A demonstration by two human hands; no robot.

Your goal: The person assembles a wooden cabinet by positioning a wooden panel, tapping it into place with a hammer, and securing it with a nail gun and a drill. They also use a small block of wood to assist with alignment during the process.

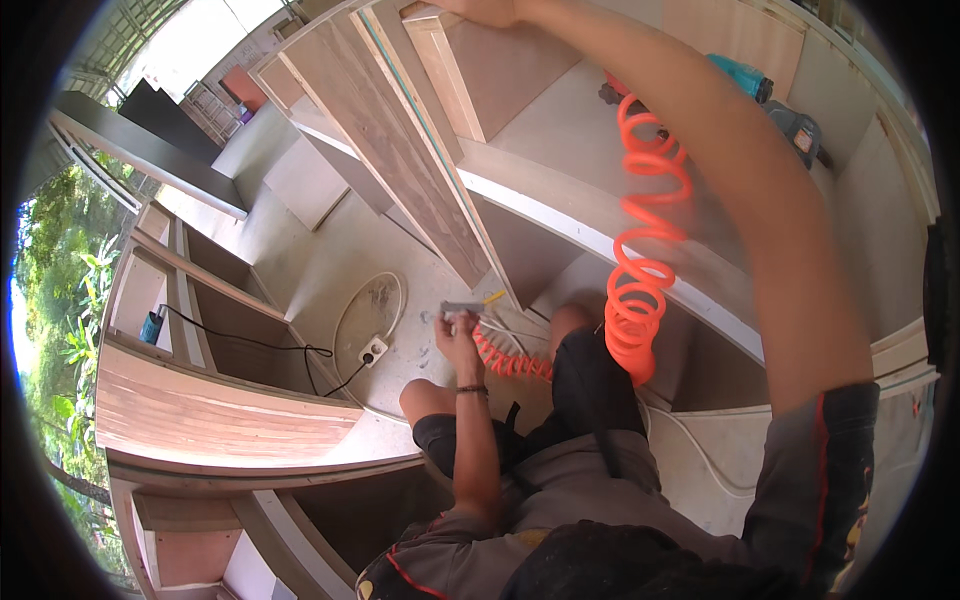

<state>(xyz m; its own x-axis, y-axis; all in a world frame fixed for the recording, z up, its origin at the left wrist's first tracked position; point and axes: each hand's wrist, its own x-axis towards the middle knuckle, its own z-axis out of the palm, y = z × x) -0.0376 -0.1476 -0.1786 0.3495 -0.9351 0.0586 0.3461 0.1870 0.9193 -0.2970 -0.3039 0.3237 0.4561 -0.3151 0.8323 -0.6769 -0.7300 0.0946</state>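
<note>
Beginning at the left, a low wooden unit [230, 402] is joined into a frame, its compartments open; a teal tool [151, 327] rests on it, with a black cord [290, 347] running to a white socket block [373, 350] on the floor [330, 262]. Near the centre, the left hand [458, 328] appears closed around a grey tool [462, 308], held low, near the foot of an upright plank [385, 150]. Just right of it at the upper edge, the right hand [485, 9] is at the top of the large wooden unit [590, 197]; cut off by the frame, its grip cannot be told. The hands are well apart. Farther right hangs an orange coiled hose [633, 290], and a second teal tool [740, 75] lies inside the large unit. Assessment: main panels appear joined; bare wood and open bays suggest fitting and finishing remain. Individual fastenings cannot be verified.
</note>
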